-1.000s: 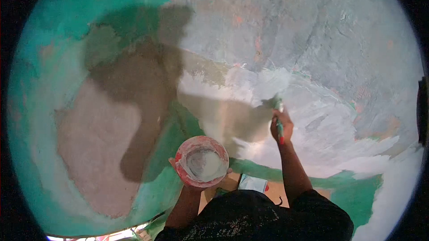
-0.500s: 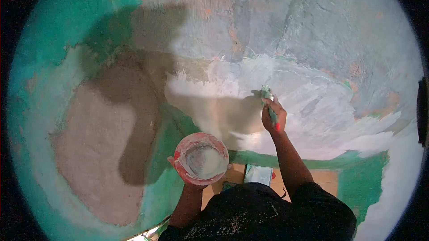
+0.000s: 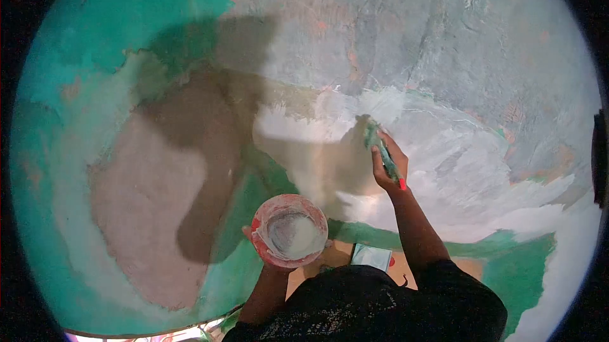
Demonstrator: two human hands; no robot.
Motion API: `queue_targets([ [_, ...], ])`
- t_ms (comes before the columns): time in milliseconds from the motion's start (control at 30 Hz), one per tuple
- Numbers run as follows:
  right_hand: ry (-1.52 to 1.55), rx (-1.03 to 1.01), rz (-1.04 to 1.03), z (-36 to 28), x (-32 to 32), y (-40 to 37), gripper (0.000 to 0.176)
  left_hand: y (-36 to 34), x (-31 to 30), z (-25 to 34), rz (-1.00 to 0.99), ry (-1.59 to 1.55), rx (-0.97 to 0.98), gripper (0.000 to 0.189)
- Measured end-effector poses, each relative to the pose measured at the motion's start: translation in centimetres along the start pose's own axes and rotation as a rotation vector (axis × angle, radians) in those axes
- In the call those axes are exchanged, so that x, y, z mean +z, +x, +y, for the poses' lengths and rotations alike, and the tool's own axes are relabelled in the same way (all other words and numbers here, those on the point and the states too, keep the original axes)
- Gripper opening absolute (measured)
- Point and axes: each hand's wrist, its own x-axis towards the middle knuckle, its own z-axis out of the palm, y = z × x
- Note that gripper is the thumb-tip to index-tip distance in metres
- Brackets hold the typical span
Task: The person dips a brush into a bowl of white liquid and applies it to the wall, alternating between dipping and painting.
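My right hand [image 3: 396, 159] is closed round a paintbrush [image 3: 372, 133] with a red-tipped handle. The whitish, greenish-smeared bristles are right at the white patch [image 3: 438, 171] on the wall, beside the hand's shadow. Lower down, my left hand [image 3: 248, 233] grips a red bucket [image 3: 259, 240] from its left side and from below; most of its fingers are hidden under it. Smears of white coat the bucket's inner wall, and a pool of white paint [image 3: 303, 238] lies at the bottom, open side facing me.
Green paint [image 3: 66, 120] covers the wall at left, around a bare brownish patch [image 3: 149, 215]. Rough grey plaster [image 3: 482, 38] spans the top right. Below, near my black shirt [image 3: 380, 307], a pale square object [image 3: 372, 257] rests on a tan surface [image 3: 342, 252].
The view has shifted, so the wall appears further right and slightly lower. My right hand has tilted the brush, its bristles now pointing more to the upper left. The bucket stays in my left hand.
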Motion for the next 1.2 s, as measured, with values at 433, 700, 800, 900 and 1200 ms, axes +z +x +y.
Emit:
queue_targets([
  [433,0.073,-0.194,-0.021,-2.7,8.5,5.4,0.045,-3.7,-4.7,0.2,0.012,-0.557,0.274,0.114],
  [700,0.251,-0.086,-0.154,1.4,13.9,2.3,0.042,-4.4,0.4,2.9,0.256,0.082,0.164,0.104],
  [800,0.229,0.043,-0.145,-2.4,11.8,3.8,0.041,-4.5,-0.3,2.9,0.298,0.02,0.23,0.107],
  [900,0.23,-0.178,0.044,-2.9,12.0,5.6,0.04,-4.3,-0.2,2.8,0.36,-0.001,0.302,0.107],
  [1200,0.227,-0.141,-0.174,-2.5,12.5,4.9,0.036,-3.6,1.3,2.9,0.232,-0.115,0.291,0.106],
])
